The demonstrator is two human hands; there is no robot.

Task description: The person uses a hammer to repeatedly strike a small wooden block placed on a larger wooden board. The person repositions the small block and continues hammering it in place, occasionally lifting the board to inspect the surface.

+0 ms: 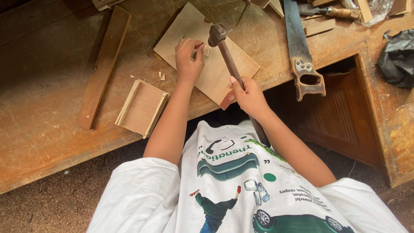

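Observation:
My right hand point(248, 96) grips the wooden handle of a hammer point(225, 51), whose dark metal head is raised over a thin plywood panel point(215, 69) lying on the workbench point(47, 82). My left hand point(188, 58) rests on the panel with its fingertips pinched together just left of the hammer head, holding something small that I cannot make out. A little pale wood piece point(206, 50) stands beside those fingers.
A small open wooden box frame point(142, 107) lies left of my left arm, with a long wooden slat point(104, 64) beyond it. A handsaw point(298, 47) lies to the right, its handle over the bench edge. Wood offcuts and a black bag point(399, 58) sit at the back right.

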